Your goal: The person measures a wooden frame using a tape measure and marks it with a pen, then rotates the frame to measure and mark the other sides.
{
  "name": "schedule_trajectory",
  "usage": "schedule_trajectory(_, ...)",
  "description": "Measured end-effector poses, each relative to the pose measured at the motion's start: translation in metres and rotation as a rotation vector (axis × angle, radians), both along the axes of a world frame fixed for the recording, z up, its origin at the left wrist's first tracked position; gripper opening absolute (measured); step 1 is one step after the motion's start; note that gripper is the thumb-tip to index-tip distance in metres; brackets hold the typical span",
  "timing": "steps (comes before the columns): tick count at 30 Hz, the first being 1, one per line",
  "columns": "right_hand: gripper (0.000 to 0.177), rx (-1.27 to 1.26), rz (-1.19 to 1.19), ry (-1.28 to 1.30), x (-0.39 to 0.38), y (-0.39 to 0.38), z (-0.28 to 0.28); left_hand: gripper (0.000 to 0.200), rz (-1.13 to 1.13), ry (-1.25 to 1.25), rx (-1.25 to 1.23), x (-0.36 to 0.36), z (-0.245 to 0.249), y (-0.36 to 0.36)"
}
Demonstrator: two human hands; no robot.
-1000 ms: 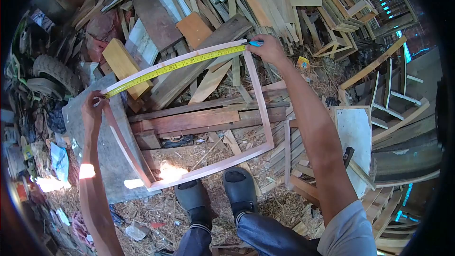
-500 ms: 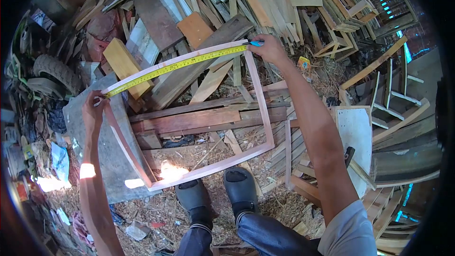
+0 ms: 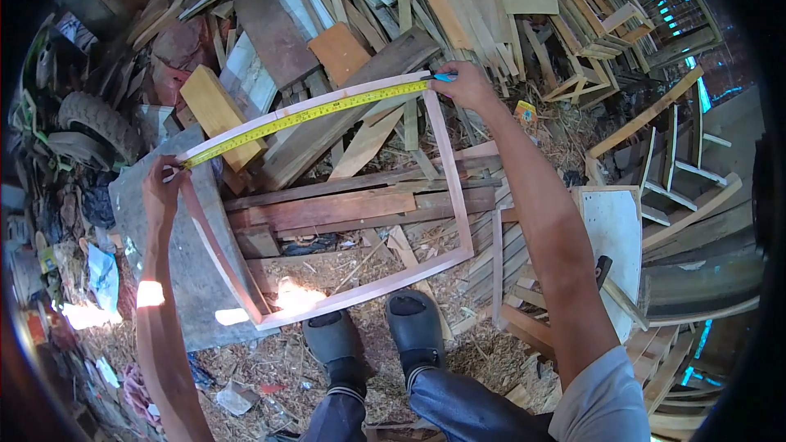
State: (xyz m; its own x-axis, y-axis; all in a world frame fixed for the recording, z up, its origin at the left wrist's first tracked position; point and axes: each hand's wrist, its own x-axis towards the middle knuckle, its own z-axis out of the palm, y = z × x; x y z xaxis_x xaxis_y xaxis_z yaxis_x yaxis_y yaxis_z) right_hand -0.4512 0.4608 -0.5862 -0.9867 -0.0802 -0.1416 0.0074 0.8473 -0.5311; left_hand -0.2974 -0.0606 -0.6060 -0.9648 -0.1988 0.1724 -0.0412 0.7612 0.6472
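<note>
A pale wooden frame (image 3: 458, 196), four-sided, stands on the ground in front of my feet. Along its far rail lies the stretched yellow blade of a tape measure (image 3: 307, 113). My left hand (image 3: 163, 182) pinches the blade's left end against the frame's left corner. At the opposite corner, my right hand (image 3: 463, 84) is closed over the blade's other end. A slim blue and black thing (image 3: 444, 77), like a pen, sticks out from the right fingers and points left along the rail. The tape's case is not visible.
Behind the frame rise piled boards and offcuts (image 3: 286, 41). A grey panel (image 3: 155, 221) lies at the left, near a tyre (image 3: 98, 123). To the right are a white-topped box (image 3: 610, 221), a hammer-like tool (image 3: 603, 270) and slatted wooden frames (image 3: 684, 172). Shavings cover the ground.
Both hands, the tape blade and the frame hold almost the same positions. Only a very slight shift of the view shows.
</note>
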Motion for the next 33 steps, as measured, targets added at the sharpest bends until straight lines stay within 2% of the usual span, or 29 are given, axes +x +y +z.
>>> schedule_trajectory(8,0.049,-0.015,0.014,0.000,-0.006,0.005,-0.010,0.022,-0.033,0.024,-0.016,-0.001,-0.004,-0.005)
schedule_trajectory(11,0.048,-0.026,0.014,-0.005,-0.005,0.005,-0.009,0.022,-0.010,-0.023,0.058,0.002,-0.002,-0.004)
schedule_trajectory(17,0.050,-0.051,0.055,0.032,-0.010,0.013,-0.024,0.034,0.048,0.047,0.051,0.003,0.005,0.005)
schedule_trajectory(19,0.051,0.005,0.047,0.066,-0.011,0.011,-0.024,0.038,-0.064,0.056,-0.061,0.002,0.007,0.001)
schedule_trajectory(30,0.050,-0.017,0.026,0.028,-0.005,0.009,-0.015,0.035,-0.040,0.008,0.028,0.003,0.010,0.005)
schedule_trajectory(33,0.052,0.010,0.044,0.039,-0.008,0.009,-0.018,0.035,-0.082,0.044,-0.042,0.003,0.012,0.004)
